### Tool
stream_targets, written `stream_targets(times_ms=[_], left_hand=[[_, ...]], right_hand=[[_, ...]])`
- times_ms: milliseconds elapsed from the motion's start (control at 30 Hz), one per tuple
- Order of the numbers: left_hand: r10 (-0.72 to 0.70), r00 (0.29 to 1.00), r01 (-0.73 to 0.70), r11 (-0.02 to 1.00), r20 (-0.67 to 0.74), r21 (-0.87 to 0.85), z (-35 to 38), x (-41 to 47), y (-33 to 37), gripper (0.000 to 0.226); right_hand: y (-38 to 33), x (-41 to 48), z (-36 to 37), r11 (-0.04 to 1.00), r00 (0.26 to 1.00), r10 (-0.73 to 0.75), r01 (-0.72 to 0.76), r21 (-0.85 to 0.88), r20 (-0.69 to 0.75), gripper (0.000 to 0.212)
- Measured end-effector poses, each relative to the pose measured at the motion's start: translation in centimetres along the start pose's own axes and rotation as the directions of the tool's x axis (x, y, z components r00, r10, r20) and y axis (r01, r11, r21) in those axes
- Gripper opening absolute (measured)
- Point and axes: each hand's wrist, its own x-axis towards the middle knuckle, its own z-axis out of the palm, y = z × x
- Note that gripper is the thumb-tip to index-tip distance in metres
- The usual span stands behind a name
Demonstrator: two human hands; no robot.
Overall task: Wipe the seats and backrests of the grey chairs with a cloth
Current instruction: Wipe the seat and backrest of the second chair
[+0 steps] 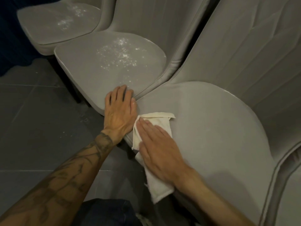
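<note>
Three grey chairs stand side by side. My right hand [160, 149] lies flat on a white cloth [156, 186], pressing it onto the front left edge of the nearest chair's seat [211, 128]; part of the cloth hangs over the edge. My left hand [119, 111] rests flat, fingers apart, on the front corner of the middle chair's seat [91, 70], which carries a patch of white powder [120, 53]. The far chair's seat [53, 23] also has white specks. Grey ribbed backrests [244, 51] rise behind the seats.
Dark grey floor tiles [32, 119] lie to the left, with faint white specks near the middle chair. Something dark blue [9, 38] stands at the far left. Another grey chair edge [290, 193] shows at the lower right. My dark trousers [105, 212] are at the bottom.
</note>
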Motion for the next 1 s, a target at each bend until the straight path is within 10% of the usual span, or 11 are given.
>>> stream_targets(times_ms=[233,467,733,1000], left_hand=[[-0.001,1.0,0.002,1.0,-0.011,0.007,0.0,-0.3,0.1,0.041],[-0.006,1.0,0.005,0.999,-0.017,-0.041,-0.1,-0.4,-0.2,0.044],[-0.016,0.999,0.016,1.0,-0.038,-0.015,0.1,-0.2,0.3,0.04],[-0.016,1.0,0.015,0.998,-0.019,-0.054,-0.1,-0.2,0.0,0.043]], right_hand=[[5.0,-2.8,-2.0,0.909,0.908,0.412,-0.415,-0.039,-0.079,0.06],[2.4,2.6,-0.5,0.992,0.989,0.127,-0.127,0.012,-0.073,0.062],[14.7,-8.1,-5.7,0.711,0.702,0.694,-0.704,-0.003,-0.158,0.069],[4.7,6.2,-1.4,0.982,0.982,0.188,-0.188,-0.007,-0.013,0.063]])
